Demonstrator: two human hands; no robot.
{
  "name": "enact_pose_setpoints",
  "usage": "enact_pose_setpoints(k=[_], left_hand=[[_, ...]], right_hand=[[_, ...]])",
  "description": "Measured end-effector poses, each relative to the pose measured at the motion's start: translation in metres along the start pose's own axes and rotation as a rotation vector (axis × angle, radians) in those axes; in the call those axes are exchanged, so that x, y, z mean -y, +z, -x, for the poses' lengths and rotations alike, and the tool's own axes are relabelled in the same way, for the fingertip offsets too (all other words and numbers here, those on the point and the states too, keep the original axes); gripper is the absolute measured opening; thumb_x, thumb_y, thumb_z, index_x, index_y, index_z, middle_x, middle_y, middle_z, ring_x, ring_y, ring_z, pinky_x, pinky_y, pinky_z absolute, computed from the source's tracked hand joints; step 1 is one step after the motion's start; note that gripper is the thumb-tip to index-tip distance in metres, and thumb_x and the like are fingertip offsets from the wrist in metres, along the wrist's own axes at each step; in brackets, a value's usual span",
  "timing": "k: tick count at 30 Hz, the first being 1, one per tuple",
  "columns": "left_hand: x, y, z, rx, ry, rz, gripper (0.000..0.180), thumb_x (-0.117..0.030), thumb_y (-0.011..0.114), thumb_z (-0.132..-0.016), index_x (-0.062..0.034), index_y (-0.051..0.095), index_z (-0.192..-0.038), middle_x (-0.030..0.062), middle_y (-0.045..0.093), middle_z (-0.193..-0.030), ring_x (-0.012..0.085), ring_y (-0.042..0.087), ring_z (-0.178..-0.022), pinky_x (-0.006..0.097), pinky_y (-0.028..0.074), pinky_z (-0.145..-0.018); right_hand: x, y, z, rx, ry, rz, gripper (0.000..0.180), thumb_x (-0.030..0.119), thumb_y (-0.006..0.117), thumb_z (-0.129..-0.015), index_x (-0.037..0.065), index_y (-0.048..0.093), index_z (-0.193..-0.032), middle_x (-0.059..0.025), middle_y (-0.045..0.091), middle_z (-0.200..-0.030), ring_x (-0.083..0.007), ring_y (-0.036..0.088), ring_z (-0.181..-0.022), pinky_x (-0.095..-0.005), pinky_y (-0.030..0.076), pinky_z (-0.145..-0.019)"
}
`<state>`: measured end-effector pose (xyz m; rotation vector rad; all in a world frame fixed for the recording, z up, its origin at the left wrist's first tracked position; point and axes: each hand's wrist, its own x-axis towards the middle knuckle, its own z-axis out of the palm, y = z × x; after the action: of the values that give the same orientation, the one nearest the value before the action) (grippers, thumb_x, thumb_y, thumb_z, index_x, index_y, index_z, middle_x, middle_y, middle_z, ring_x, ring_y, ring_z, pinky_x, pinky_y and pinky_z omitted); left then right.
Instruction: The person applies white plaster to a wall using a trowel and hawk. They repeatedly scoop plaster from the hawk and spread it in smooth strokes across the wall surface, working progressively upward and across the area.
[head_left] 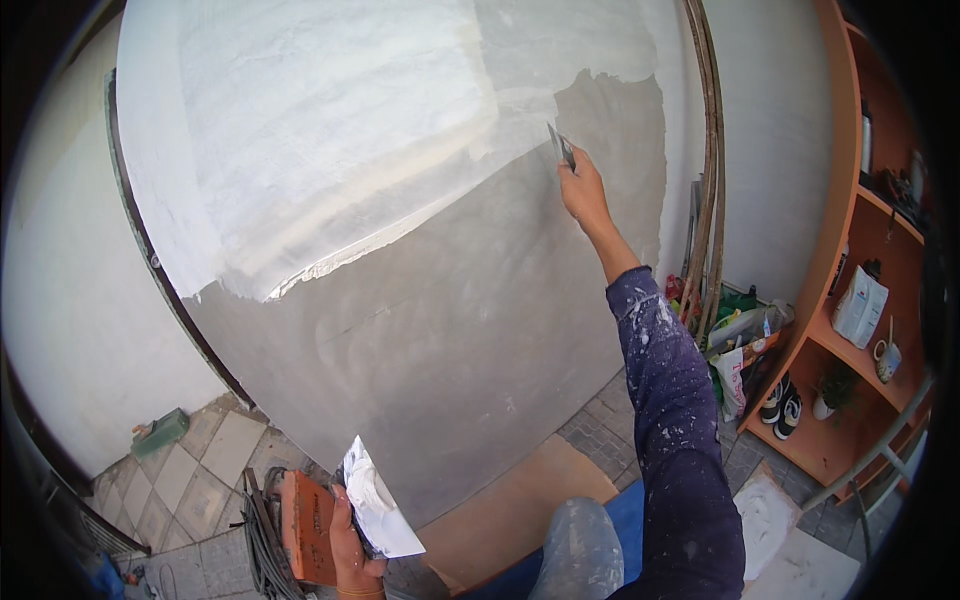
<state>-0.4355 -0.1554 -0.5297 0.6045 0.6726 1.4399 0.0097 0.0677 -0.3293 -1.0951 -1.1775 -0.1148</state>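
My right hand (pixel 582 190) reaches up, shut on a small putty knife (pixel 561 147) whose blade touches the wall (pixel 470 330) at the edge between white plaster (pixel 330 130) and bare grey surface. The sleeve on that arm is dark and paint-spattered. Low down, my left hand (pixel 352 545) grips a wide metal trowel blade (pixel 378 505) smeared with white plaster, held tilted in front of the wall's lower part. An orange tool (pixel 308 525) sits just left of that hand.
An orange shelf unit (pixel 850 300) stands at right with shoes, a mug, a small plant and a bag. Bags and clutter (pixel 740 335) lie at its foot beside leaning curved rods (pixel 712 200). A brown board (pixel 520 500) lies on the tiled floor (pixel 190 470); a green box (pixel 160 432) sits at left.
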Motion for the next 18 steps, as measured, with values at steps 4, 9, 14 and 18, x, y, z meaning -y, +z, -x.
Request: enact_pose_setpoints(k=[4,9,14,18], left_hand=[[0.025,-0.056,0.020,-0.080,-0.191,-0.113,0.036,-0.033,0.046,-0.102,-0.0063,0.057,-0.125,0.0080,0.066,-0.113,0.0208,0.066,-0.098,0.035,0.055,-0.084],[0.044,-0.122,0.039,-0.233,-0.307,-0.185,0.035,-0.035,0.052,-0.100,-0.0047,0.062,-0.115,0.0078,0.069,-0.100,0.0193,0.068,-0.084,0.032,0.057,-0.070],[0.043,-0.138,0.053,-0.385,-0.328,-0.135,0.033,-0.035,0.053,-0.099,-0.0054,0.064,-0.110,0.0067,0.070,-0.093,0.0176,0.068,-0.075,0.030,0.056,-0.063],[0.040,-0.135,0.054,-0.434,-0.277,-0.026,0.034,-0.037,0.055,-0.099,-0.0058,0.065,-0.107,0.0068,0.071,-0.092,0.0172,0.069,-0.073,0.029,0.056,-0.061]], right_hand=[[0.006,-0.003,-0.076,-0.091,0.150,0.080,0.049,0.016,0.046,-0.090,0.005,0.051,-0.138,-0.0189,0.054,-0.133,-0.0337,0.055,-0.118,-0.0383,0.043,-0.100],[0.020,0.021,-0.079,-0.033,0.012,0.264,0.053,0.023,0.049,-0.092,0.004,0.045,-0.141,-0.0167,0.049,-0.139,-0.0334,0.051,-0.123,-0.0380,0.039,-0.104],[0.065,0.068,-0.009,0.059,-0.122,0.290,0.052,0.026,0.048,-0.092,0.007,0.047,-0.140,-0.0125,0.047,-0.140,-0.0351,0.051,-0.116,-0.0426,0.037,-0.104],[0.127,0.119,0.081,0.063,-0.201,0.308,0.048,0.023,0.049,-0.094,0.006,0.047,-0.139,-0.0115,0.049,-0.133,-0.0298,0.049,-0.114,-0.0410,0.035,-0.103]])
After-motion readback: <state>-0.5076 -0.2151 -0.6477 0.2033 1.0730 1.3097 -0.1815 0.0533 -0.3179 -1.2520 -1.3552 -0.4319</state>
